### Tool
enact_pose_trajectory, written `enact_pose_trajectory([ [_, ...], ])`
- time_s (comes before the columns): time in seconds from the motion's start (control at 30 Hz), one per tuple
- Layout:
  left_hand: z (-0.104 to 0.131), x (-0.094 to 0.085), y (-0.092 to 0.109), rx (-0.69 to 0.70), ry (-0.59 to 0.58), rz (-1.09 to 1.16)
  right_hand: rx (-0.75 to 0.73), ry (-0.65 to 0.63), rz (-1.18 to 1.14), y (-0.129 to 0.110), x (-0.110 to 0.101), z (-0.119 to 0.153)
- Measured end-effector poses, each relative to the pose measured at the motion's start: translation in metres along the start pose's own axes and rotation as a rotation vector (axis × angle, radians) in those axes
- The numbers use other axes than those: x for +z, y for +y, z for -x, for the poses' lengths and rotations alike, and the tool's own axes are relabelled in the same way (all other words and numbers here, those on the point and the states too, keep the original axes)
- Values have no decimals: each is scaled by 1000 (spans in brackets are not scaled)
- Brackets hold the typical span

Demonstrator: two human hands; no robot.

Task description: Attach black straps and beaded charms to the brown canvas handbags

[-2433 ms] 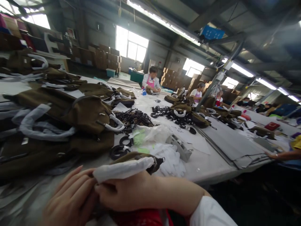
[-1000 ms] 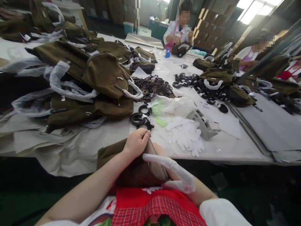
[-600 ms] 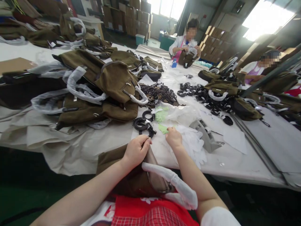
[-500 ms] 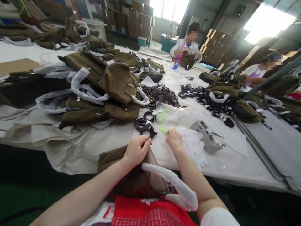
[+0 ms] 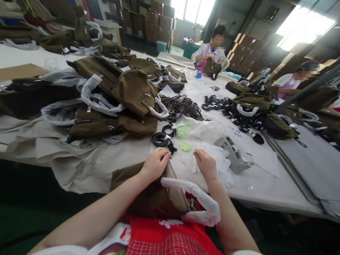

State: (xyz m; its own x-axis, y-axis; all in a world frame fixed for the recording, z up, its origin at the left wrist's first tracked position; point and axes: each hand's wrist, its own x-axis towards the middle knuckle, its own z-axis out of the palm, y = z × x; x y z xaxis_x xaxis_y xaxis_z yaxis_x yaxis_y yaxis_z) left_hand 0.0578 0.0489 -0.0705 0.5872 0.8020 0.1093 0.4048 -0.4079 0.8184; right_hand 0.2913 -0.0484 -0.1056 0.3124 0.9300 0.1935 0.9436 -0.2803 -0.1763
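Observation:
An olive-brown handbag (image 5: 148, 202) rests against my red apron at the table's front edge. Its handle (image 5: 198, 187) is wrapped in white film and arches toward my right forearm. My left hand (image 5: 157, 163) is closed on the bag's far end, thumb against bent fingers. To the right, over white sheets (image 5: 216, 164), my right hand (image 5: 205, 163) is raised with its fingers pinched together; whatever lies between them is too small to make out. Green paper pieces (image 5: 185, 145) lie just left of its fingertips. Coiled black straps (image 5: 162, 139) lie just beyond my left hand.
Wrapped-handle brown bags (image 5: 135, 94) are heaped on the left. A pile of chains (image 5: 182, 108) lies mid-table, with black strap coils (image 5: 223, 106) further right. A grey tape dispenser (image 5: 235, 154) stands near my right hand. Two co-workers (image 5: 209, 53) sit across the table.
My right hand has drawn back to the right, away from the green paper. My left hand has shifted slightly and stays on the handbag, whose wrapped handle has tipped a little.

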Motion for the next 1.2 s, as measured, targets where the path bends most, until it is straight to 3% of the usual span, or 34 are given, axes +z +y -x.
enact_pose_trajectory([
  [0.13,-1,3,-3,-11,2,7,-122,137,-63,2,-3,9],
  [0.27,0,3,-1,1,-10,0,-164,167,-13,-1,-6,12],
  [0.6,2,3,5,2,-26,-40,-115,-2,67,-10,-15,13],
  [1.07,2,2,3,-83,5,72,-182,68,53,-9,-21,13],
  [1.2,4,2,2,-87,48,89,-137,2,118,-3,-19,6],
])
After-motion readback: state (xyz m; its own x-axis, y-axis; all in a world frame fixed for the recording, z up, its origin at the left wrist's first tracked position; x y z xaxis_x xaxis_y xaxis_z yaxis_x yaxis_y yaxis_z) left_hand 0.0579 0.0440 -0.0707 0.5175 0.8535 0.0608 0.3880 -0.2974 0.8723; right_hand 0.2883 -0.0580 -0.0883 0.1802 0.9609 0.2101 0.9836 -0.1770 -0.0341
